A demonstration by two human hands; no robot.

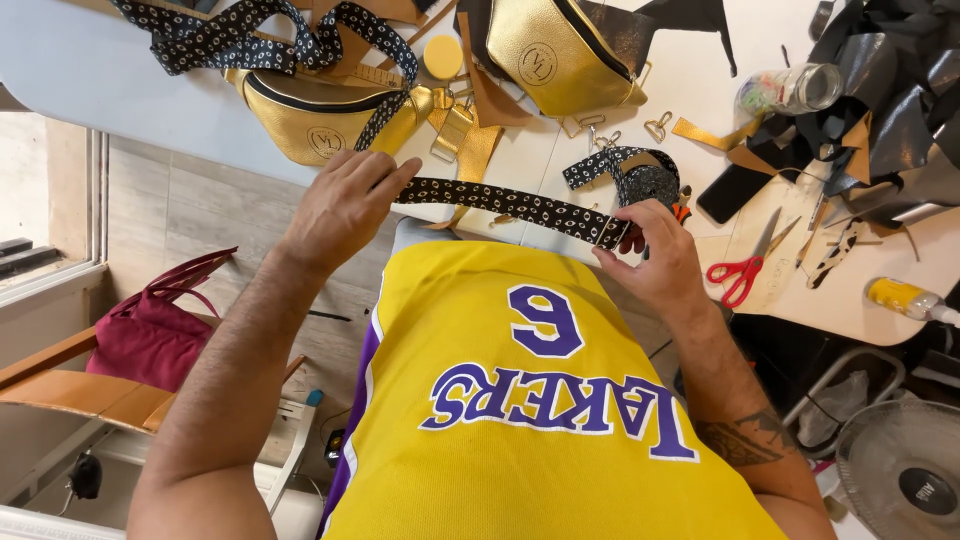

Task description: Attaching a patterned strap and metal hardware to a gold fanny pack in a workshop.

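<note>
Stretching one black patterned strap (510,205) taut — left hand (345,205) and right hand (660,255) each pinching an end, just below two gold bags (320,120) on the desk (690,70); one pair of red scissors (740,275) lying right of the strap.

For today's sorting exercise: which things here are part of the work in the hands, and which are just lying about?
In hand: left hand, right hand, patterned strap stretched between them.

Lying about: gold bags, red scissors, glass jar, yellow glue bottle, maroon handbag, fan.
</note>
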